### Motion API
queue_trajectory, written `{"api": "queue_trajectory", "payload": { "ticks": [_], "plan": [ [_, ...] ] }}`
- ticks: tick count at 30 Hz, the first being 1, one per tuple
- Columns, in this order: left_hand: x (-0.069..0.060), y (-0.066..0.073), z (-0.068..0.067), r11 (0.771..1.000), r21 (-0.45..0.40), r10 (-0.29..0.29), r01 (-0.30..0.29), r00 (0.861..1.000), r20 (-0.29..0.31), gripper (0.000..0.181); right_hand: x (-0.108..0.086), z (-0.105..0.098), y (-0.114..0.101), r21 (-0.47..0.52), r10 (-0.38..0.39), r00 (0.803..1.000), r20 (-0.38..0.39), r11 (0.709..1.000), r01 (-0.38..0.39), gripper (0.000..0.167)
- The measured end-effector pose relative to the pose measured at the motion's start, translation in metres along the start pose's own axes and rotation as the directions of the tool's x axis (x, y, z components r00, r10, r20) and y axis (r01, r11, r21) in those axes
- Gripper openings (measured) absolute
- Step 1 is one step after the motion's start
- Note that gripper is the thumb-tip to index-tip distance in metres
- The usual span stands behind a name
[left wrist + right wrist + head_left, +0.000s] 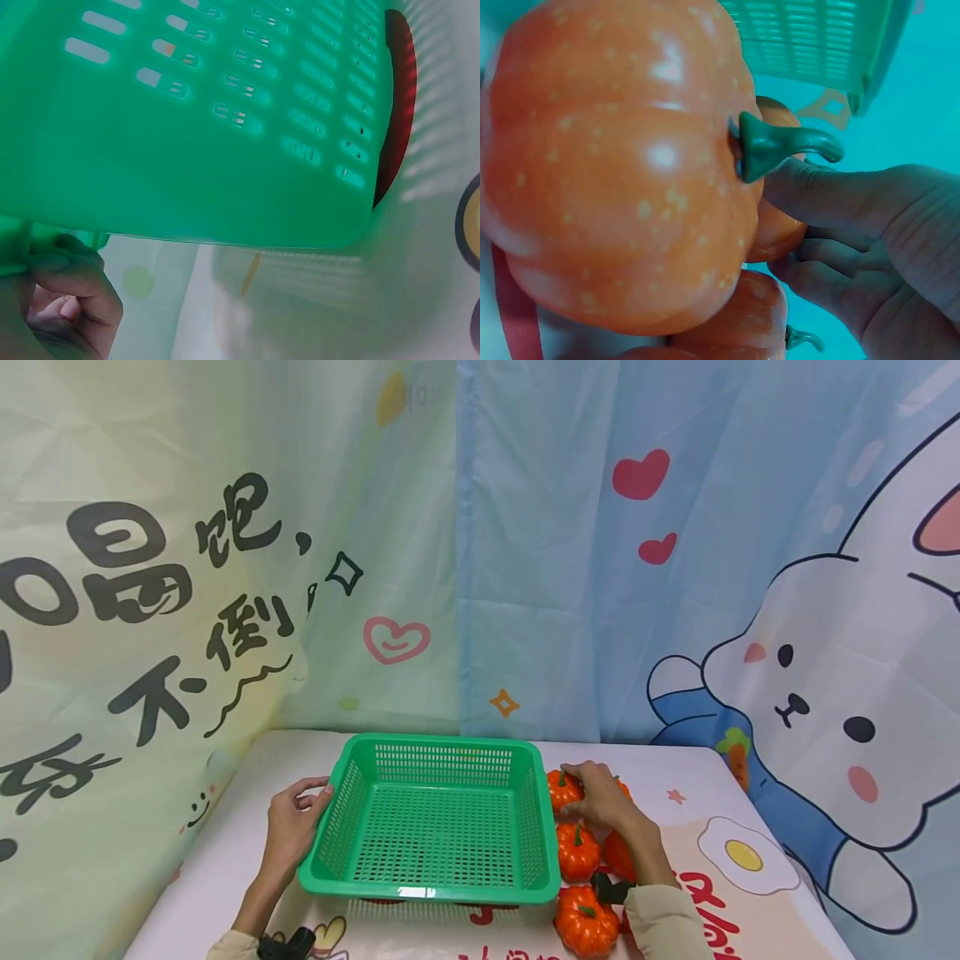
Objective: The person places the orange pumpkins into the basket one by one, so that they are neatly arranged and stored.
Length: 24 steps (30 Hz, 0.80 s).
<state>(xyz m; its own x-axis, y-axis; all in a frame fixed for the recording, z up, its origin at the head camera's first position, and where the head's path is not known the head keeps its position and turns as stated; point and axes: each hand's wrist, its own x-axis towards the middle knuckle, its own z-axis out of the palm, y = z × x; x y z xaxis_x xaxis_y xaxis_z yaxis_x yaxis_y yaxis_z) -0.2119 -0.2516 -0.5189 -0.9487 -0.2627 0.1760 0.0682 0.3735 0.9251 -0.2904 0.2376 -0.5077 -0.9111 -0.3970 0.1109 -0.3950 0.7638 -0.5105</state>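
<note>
A green plastic basket [438, 893] with slotted walls stands in the middle of the head view, with nothing inside. My left hand [294, 827] grips its left rim, the thumb on the edge; the left wrist view shows the curled fingers [82, 289] at the rim. Right of the basket lie several orange toy pumpkins with green stems. My right hand [603, 797] holds the far pumpkin [564, 790], thumb and fingers about it. Closer to me are a middle pumpkin [577, 853] and a near pumpkin [587, 922]. Others are partly hidden behind my right hand and forearm.
The table [300, 752] wears a printed white cloth with a fried-egg picture [746, 856] at the right. Behind it hangs a curtain [525, 568] with hearts, lettering and a rabbit. One large pumpkin [622, 165] fills much of the right wrist view.
</note>
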Motion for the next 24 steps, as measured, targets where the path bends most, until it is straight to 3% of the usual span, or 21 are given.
{"api": "queue_trajectory", "payload": {
  "ticks": [8, 24],
  "plan": [
    [0.0, -0.001, 0.0, 1.0, 0.002, 0.014, -0.014, 1.0, -0.001, 0.032, -0.005, -0.002, -0.005, 0.012, 0.053, 0.999, -0.001, 0.998, -0.053, 0.065],
    [-0.001, 0.001, 0.0, 1.0, -0.002, 0.0, 0.0, 1.0, -0.005, 0.033, -0.009, -0.011, -0.008, 0.046, 0.096, 0.995, 0.019, 0.994, -0.097, 0.064]
  ]
}}
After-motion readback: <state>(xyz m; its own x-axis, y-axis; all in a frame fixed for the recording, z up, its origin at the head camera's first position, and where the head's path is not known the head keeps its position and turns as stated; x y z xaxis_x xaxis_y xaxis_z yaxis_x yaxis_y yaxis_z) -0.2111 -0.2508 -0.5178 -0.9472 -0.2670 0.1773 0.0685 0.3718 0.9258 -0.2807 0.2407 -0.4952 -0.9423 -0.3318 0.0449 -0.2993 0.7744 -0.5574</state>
